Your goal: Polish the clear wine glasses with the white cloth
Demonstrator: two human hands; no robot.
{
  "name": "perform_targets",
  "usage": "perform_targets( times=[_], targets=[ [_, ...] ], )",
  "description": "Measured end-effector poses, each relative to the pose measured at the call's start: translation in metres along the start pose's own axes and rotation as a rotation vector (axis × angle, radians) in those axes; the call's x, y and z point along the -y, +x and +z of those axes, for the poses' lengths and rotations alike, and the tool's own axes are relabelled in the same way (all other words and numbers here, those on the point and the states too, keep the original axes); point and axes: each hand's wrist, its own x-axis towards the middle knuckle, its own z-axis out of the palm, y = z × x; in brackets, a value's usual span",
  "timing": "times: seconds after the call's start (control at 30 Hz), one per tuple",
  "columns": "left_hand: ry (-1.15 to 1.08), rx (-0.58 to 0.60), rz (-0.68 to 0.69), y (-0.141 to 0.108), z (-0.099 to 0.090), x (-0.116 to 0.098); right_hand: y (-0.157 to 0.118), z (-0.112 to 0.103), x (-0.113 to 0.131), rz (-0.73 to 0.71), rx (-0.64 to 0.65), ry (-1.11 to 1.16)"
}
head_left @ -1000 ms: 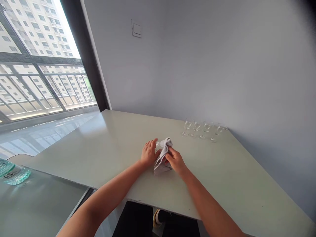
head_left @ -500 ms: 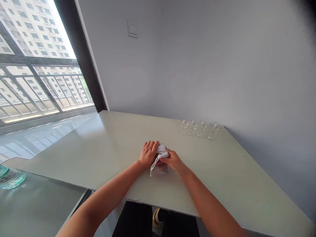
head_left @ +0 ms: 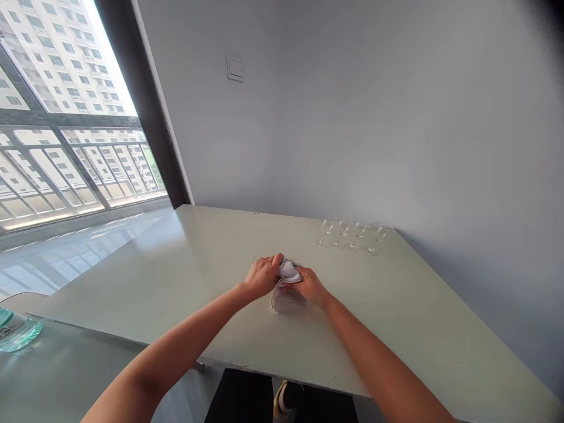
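A pale grey-white cloth (head_left: 289,271) is bunched between my two hands over the middle of the table, and part of it hangs down toward the tabletop. My right hand (head_left: 311,285) is closed on the cloth from the right, thumb and fingers gripping its folds. On the other side, my left hand (head_left: 262,275) curls its fingers down beside the cloth. Faint clear edges show around the left hand and behind the cloth, apparently a glass held there; most of it is hidden. Several stemmed wine glasses (head_left: 343,228) stand upright in a row farther back on the right.
The pale table (head_left: 211,252) meets grey walls at the back and right. A lower grey surface (head_left: 79,364) adjoins at left, with a greenish clear bottle (head_left: 20,332) on it. Beyond the left side is a large window (head_left: 79,147). My legs are below the front edge.
Both hands stay together at nearly the same spot. The cloth has shifted in them, its hanging part now spread wider and lower right. The view has tilted slightly upward.
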Motion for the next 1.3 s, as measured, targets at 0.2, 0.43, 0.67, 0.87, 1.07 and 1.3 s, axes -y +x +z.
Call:
perform_targets(
  times=[0.2, 0.43, 0.67, 0.87, 1.07, 1.3],
  targets=[
    [-0.448, 0.624, -0.003, 0.022, -0.06, 0.01, 0.006, -0.009, 0.03, -0.216, 0.162, -0.388],
    [0.27, -0.094, 0.293, 0.011, -0.075, -0.015, 0.005, -0.001, 0.036, 0.078, -0.091, 0.439],
    [0.069, 0.184, 0.279, 0.0, -0.097, -0.019, -0.03, 0.002, 0.04, 0.064, 0.047, 0.221],
    [-0.537, 0.815, 0.086, 0.004, -0.097, -0.004, -0.052, 0.003, 0.047, -0.212, 0.118, -0.297],
    [0.071, 0.075, 0.366, -0.006, -0.079, -0.018, -0.043, 0.001, 0.039, 0.11, -0.144, 0.26],
    [0.32, -0.087, 0.607, -0.009, -0.078, -0.02, -0.052, 0.01, 0.042, 0.121, -0.08, 0.395]
  ],
)
